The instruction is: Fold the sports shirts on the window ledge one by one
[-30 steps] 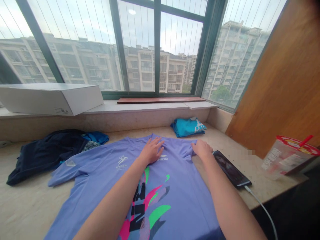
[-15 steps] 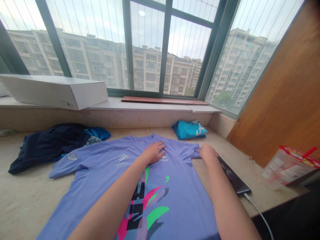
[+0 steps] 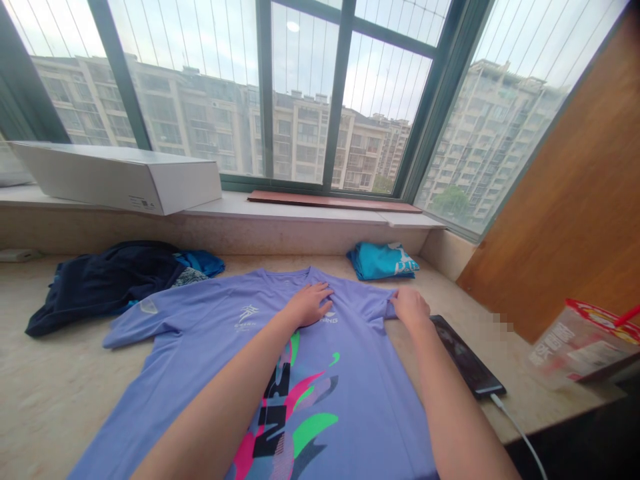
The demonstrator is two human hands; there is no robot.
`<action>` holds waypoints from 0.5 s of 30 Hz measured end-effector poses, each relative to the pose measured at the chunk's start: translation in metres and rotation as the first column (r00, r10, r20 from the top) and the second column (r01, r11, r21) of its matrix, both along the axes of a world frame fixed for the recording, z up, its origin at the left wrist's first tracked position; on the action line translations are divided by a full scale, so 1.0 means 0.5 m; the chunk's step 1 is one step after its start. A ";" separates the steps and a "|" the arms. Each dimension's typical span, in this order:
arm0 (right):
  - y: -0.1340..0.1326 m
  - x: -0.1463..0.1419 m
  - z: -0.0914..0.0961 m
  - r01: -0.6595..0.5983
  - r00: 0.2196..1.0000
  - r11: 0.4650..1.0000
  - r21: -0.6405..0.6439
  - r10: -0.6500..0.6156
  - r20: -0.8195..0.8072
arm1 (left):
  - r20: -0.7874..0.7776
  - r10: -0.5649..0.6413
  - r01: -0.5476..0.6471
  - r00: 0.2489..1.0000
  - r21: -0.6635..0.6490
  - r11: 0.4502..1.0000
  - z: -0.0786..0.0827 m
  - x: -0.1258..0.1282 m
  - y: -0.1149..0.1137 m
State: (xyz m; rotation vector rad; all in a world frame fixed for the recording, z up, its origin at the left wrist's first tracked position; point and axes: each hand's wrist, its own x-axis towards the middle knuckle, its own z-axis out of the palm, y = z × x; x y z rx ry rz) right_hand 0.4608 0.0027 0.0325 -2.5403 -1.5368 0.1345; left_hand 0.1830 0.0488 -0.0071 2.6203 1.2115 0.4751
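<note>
A lilac short-sleeved T-shirt (image 3: pixel 200 360) with a colourful print lies spread front side up on the stone counter, its collar toward the window. My left hand (image 3: pixel 311 304) rests flat on the upper chest, fingers stretched out over part of the lettering. At the end of the right-hand sleeve, my right hand (image 3: pixel 411 307) is closed on the sleeve's edge; the fingertips are partly hidden. The other sleeve (image 3: pixel 145 321) lies out to the left, close to a heap of dark clothes (image 3: pixel 110 279).
A folded turquoise garment (image 3: pixel 383 260) lies behind the right sleeve. By my right forearm is a phone (image 3: pixel 467 357) with a white cable (image 3: pixel 520 430). A clear plastic package (image 3: pixel 585 343) stands at the counter's right edge. A white box (image 3: pixel 185 187) sits on the windowsill.
My right hand has moved slightly left with the sleeve edge, which is drawn in a little. The left hand stays on the chest. The camera view has shifted slightly.
</note>
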 end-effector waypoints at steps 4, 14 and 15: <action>-0.002 -0.039 0.030 -0.073 0.997 0.951 0.299 0.073 0.011 | -0.019 0.001 -0.001 1.000 -0.003 1.000 0.000 0.000 0.001; -0.053 -0.185 0.026 -0.716 0.334 0.487 0.500 0.868 -0.368 | 0.080 -0.137 0.139 0.987 -0.021 0.990 0.004 -0.007 0.007; -0.051 -0.184 0.020 -0.702 0.370 0.514 0.492 0.854 -0.365 | 0.097 -0.153 0.157 0.983 -0.031 0.987 0.002 -0.007 0.010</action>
